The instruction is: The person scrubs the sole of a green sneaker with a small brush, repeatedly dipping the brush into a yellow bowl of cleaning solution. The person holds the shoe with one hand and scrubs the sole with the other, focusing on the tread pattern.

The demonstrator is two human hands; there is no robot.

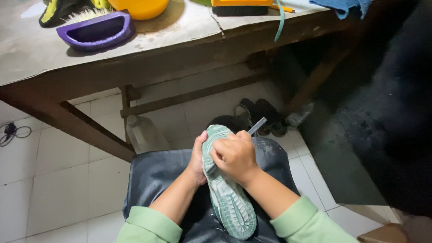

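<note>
Head view, from the left: a dark cable [10,132] lies on the white tiled floor [54,180]. On the worn desk [180,27] above, a purple tray [95,30] sits with a pale-bristled brush [85,15] just behind it; what lies inside the tray cannot be told. Beside it stands a yellow bowl [139,7], contents hidden. Lower, the left hand [198,157] has its grip clamped on the side of a shoe [227,193] turned green sole up over a dark apron [157,180] on the lap. The right hand [235,155] has its grip closed on a thin grey tool [257,126] pressed at the sole's toe end. Dark sandals [263,114] rest under the desk.
</note>
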